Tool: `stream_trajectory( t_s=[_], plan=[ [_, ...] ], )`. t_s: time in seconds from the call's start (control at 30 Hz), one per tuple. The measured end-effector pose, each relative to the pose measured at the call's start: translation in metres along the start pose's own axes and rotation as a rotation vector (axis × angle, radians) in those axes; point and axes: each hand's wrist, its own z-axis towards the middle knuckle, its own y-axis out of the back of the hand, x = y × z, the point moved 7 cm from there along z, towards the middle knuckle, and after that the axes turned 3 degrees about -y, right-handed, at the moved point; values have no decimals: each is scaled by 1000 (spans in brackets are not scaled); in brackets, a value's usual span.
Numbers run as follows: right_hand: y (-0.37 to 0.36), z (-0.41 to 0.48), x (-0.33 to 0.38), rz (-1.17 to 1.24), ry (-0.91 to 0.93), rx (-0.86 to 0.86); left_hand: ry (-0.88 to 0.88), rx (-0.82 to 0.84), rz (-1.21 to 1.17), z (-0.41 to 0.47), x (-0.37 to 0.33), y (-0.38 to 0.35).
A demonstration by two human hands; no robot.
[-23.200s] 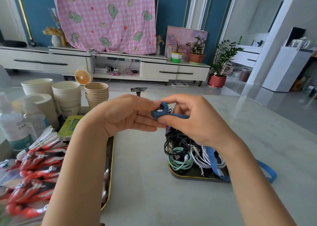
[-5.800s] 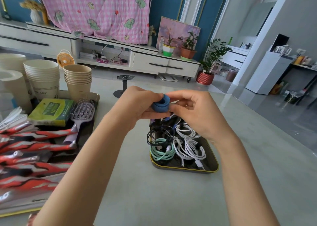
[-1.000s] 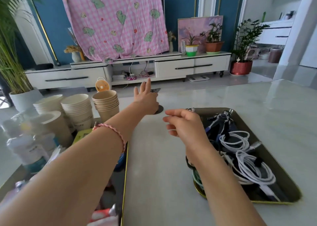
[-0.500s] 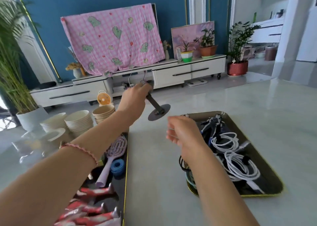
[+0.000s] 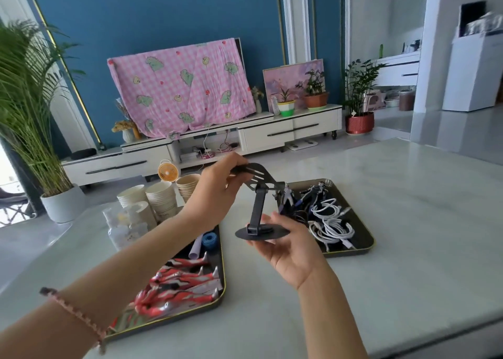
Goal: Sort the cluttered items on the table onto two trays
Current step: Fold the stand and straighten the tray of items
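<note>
I log: pale table (image 5: 408, 222); left tray (image 5: 223, 266), 8 o'clock: red-white packets (image 5: 177, 285), blue roll (image 5: 209, 239); black stand (image 5: 257, 211) held centre above table, right hand (image 5: 288, 247) gripping its base, left hand (image 5: 215, 192) its top; right tray (image 5: 351, 252), 2 o'clock: white cables (image 5: 330, 222); paper cups (image 5: 160, 200), 10 o'clock; blue wall (image 5: 177, 18), 12.

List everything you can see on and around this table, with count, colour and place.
table: one, pale marble, foreground
left tray: one, dark, gold-rimmed, table's left
right tray: one, dark, gold-rimmed, table's right
phone stand: one, dark grey, held between the trays
cables: several, white and black, right tray
packets: many, red-white, left tray
roll: one, blue, left tray
brush handle: one, lilac, left tray
paper cups: several stacks, beige, at left tray's far end
bottles: at least two, clear, beside the cups
fan: one, orange, behind the cups
left hand: one, grips stand's top
right hand: one, holds stand's base
</note>
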Motion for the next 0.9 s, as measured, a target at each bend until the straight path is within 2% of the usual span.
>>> stream_trajectory(
  t_s=[0.07, 0.1, 0.17, 0.23, 0.3, 0.4, 0.47, 0.6, 0.7, 0.8, 0.9],
  plan=[
    [-6, -7, -1, -92, 50, -36, 32, -47, -20, -10, -7, -3],
    [-8, -8, -2, -110, 83, -66, 120, -101, -51, -18, -2, -7],
    [-8, -8, -3, -136, 171, -122, 509, -183, -209, -44, 15, -25],
    [-2, -10, 5, -299, 305, -275, 913, -177, -553, -72, 24, -55],
    [4, -16, 17, -476, 436, -435, 1107, -193, -990, -83, 19, -81],
    [2, -29, 24, -534, 588, -574, 1195, -201, -1309, -83, 1, -94],
    [1, -33, 26, -598, 657, -608, 1217, -167, -1345, -82, -7, -99],
    [-4, -41, 37, -754, 749, -612, 1135, -128, -1328, -74, -9, -97],
    [-2, -39, 44, -783, 740, -612, 1125, -142, -1317, -73, -8, -98],
    [-1, -27, 43, -793, 550, -475, 1167, -208, -1340, -72, -1, -97],
    [-2, -25, 36, -503, 318, -137, 1230, -209, -1324, -72, 12, -100]
  ],
)
